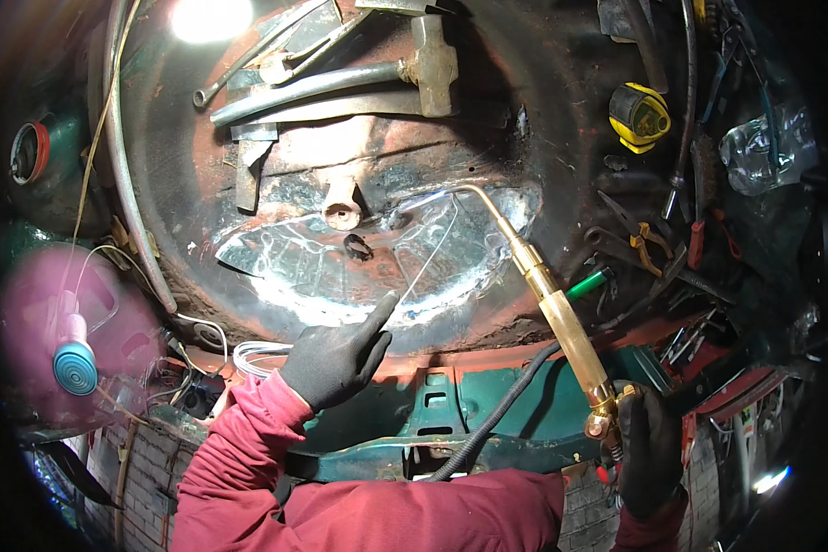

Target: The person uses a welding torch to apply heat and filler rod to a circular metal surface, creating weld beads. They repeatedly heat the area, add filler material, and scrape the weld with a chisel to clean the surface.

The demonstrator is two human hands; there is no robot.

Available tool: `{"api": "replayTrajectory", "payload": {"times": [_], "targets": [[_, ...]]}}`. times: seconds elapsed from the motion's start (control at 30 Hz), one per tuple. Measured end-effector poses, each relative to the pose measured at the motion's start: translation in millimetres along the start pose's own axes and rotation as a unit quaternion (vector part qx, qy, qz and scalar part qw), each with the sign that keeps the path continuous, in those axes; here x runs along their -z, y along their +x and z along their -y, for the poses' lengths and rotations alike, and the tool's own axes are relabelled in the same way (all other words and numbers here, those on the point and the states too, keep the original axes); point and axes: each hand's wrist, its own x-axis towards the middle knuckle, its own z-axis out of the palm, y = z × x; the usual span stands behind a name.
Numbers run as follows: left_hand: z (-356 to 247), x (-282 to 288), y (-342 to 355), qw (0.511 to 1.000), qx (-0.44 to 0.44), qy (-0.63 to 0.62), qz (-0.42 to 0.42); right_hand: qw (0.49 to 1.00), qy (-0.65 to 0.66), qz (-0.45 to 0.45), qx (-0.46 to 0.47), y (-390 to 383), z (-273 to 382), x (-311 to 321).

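My left hand (334,365), in a dark glove, is closed with the index finger stretched along a thin metal welding rod (430,260). The rod slants up and right, its far end close to the tip of a brass gas torch (570,340). My right hand (651,451), also gloved, is wrapped round the torch's valve end at the lower right. A pale flame streak runs leftward from the bent tip, over the upper edge of a bare metal patch (285,260). This patch lies in a round, rust-red sheet-metal well (179,184), with bright, scuffed metal along its lower rim.
A hammer (430,69) and wrenches lie across the well's far side. At right are pliers (649,244), a yellow-black round tool (638,120), a green tube (589,282) and clear crumpled plastic (771,152). A dark hose (497,414) crosses the green body panel (368,425).
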Motion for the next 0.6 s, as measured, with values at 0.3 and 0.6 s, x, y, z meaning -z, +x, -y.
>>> {"api": "replayTrajectory", "payload": {"times": [0.3, 0.6], "targets": [[1, -2, 0, 1.000, -0.004, 0.008, -0.006, 0.997, -0.059, -0.040, -0.001, 13, -11, 7], [3, -3, 1, 1.000, -0.005, -0.001, -0.004, 0.998, -0.037, -0.008, -0.042, 15, 6, 9]]}}
